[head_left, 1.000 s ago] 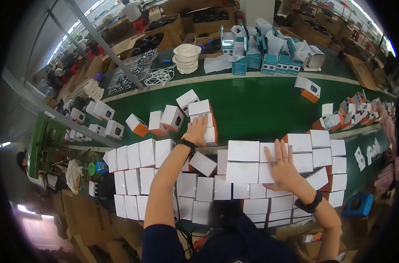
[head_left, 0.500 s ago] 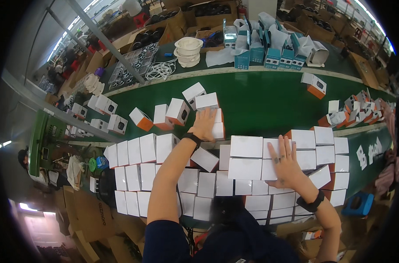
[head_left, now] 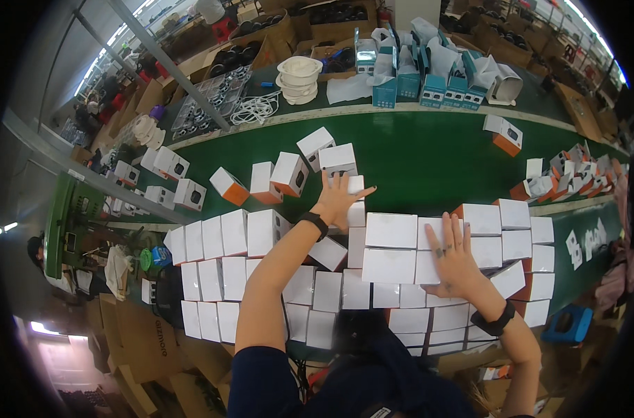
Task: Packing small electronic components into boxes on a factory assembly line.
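Note:
My left hand (head_left: 339, 200) has its fingers spread over white boxes at the near edge of the green conveyor, its thumb stretched out to the right. A white box (head_left: 356, 184) lies under its fingers, partly covered. Just beyond its fingertips sits another white box (head_left: 338, 159). My right hand (head_left: 455, 259) rests flat, fingers extended, on top of a block of white boxes (head_left: 391, 230). Rows of similar boxes (head_left: 211, 238) stand close together to the left of my left forearm. One tilted white box (head_left: 329, 253) lies by my left wrist.
Several white-and-orange boxes (head_left: 289, 173) stand on the green conveyor (head_left: 414, 157). A single open-flapped box (head_left: 503, 134) is farther right, near a cluster of orange-and-white boxes (head_left: 564, 174). Teal boxes (head_left: 434, 90), stacked white round parts (head_left: 299, 80) and white cables (head_left: 255, 109) occupy the far bench.
My left hand has shifted right and its fingers have spread wider. The boxes under and around it, with others on the conveyor, have moved slightly right. My right hand stays in place.

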A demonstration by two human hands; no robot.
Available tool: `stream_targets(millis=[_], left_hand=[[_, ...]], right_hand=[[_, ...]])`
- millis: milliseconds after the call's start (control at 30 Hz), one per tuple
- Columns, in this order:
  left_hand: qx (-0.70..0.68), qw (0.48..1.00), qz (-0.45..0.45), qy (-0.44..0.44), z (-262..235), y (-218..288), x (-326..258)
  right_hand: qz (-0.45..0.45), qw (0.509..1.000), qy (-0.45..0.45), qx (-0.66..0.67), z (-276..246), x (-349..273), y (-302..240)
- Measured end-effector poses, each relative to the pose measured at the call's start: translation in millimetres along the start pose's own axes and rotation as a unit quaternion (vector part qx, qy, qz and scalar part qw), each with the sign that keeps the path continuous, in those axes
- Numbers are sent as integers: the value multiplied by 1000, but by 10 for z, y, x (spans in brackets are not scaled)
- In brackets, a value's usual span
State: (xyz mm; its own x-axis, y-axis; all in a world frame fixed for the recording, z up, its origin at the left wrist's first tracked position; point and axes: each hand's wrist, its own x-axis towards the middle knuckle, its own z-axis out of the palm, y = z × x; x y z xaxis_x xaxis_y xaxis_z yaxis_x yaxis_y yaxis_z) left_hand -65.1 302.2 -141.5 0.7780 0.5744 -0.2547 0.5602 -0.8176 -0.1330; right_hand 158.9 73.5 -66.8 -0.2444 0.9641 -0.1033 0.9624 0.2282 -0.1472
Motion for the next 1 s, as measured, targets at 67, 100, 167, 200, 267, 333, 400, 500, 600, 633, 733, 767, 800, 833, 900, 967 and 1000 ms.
stream_targets(millis=[67,100,167,200,267,333,400,500,600,633,733,767,800,833,900,967,1000], left_hand=[[0,1000,4,15,139,-41,20],[-10,1000,2,6,153,-39,45],[-20,1000,0,-2,171,-62,86],[-53,999,0,-6,150,-103,115],[-85,996,-3,-10,122,-200,110],[-184,982,-35,17,28,-281,35],[-178,982,-36,49,-176,-337,-71],[-152,982,-10,107,-785,-334,-291],[-138,989,8,61,-1293,-291,-618],[-108,992,32,54,-1340,-259,-724],[-55,995,73,28,-1316,-86,-926],[-81,992,92,3,-1225,-3,-959],[-106,988,114,-21,-1151,90,-986],[-105,988,112,-18,-1094,196,-996],[-110,986,118,-52,-1004,376,-1026],[-117,987,96,-48,-966,398,-1090],[-126,988,74,-46,-946,415,-1143]], right_hand=[[-4,1000,13,-4,-2,-5,-11],[-2,1000,1,3,-1,-9,-7],[-1,1000,-9,8,-4,-24,-8],[1,1000,-14,4,-3,-26,-8],[1,1000,-17,0,8,-23,-20],[-8,1000,6,14,45,-25,-29],[-7,1000,9,13,21,-14,-28],[-3,1000,13,8,19,-32,-2],[-3,1000,23,1,39,-26,15],[-9,999,32,3,49,-25,19],[-17,999,43,2,96,-18,17],[-17,999,44,2,102,-17,12],[-19,999,46,0,97,-32,7],[-14,999,38,0,98,-33,13],[-9,999,31,-1,99,-34,14],[-6,1000,25,0,108,-30,12],[-9,1000,24,0,106,-31,6]])
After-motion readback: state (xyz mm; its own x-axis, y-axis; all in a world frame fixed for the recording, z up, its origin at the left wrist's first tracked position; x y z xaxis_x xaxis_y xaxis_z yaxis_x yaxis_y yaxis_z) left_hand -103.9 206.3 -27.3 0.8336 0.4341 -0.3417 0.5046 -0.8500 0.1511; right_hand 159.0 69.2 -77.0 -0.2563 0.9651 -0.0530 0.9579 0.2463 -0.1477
